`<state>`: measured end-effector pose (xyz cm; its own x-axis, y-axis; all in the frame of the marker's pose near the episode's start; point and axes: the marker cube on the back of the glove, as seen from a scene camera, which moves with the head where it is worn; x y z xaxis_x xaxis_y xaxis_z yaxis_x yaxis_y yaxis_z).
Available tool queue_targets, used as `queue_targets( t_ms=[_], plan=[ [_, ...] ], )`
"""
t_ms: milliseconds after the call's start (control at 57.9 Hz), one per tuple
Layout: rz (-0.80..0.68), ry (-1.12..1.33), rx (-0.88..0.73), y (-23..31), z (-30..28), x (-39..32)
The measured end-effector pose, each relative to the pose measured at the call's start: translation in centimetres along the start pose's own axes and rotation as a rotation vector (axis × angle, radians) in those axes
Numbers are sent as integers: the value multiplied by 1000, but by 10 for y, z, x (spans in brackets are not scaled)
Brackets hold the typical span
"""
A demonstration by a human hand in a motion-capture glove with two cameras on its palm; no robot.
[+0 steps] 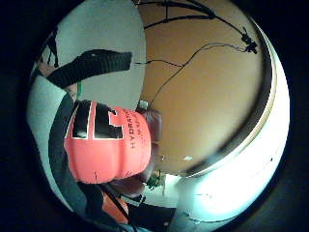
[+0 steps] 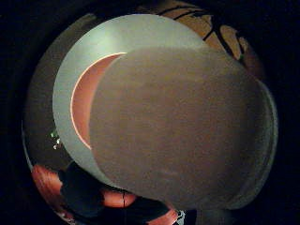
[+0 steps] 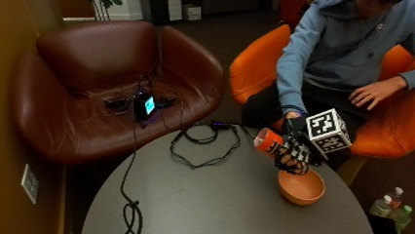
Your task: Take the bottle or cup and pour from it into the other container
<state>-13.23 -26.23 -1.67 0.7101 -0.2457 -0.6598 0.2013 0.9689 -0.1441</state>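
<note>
Directly above the orange bowl [image 3: 301, 186], which sits on the round table [image 3: 214, 204] near its edge, your gloved right hand [image 3: 295, 155] holds the orange bottle [image 3: 268, 141], fingers curled round its body. It lies tilted, one end aimed up and away from the bowl toward the brown armchair [image 3: 103, 87]; whether a cap is on cannot be told. In the thumb side palm view the bowl's rim [image 2: 65, 93] shows close beneath the palm. Judged a pour in progress: keep the mouth over the bowl's centre, tip gradually. Beyond the bowl, a loose cable [image 3: 204, 146] lies on the table; keep liquid off it.
</note>
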Motion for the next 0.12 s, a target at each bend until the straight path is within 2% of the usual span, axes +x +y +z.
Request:
queue_targets(
  t_ms=[121],
  plan=[
    [21,-27,7,-2,-3,5]
  ],
)
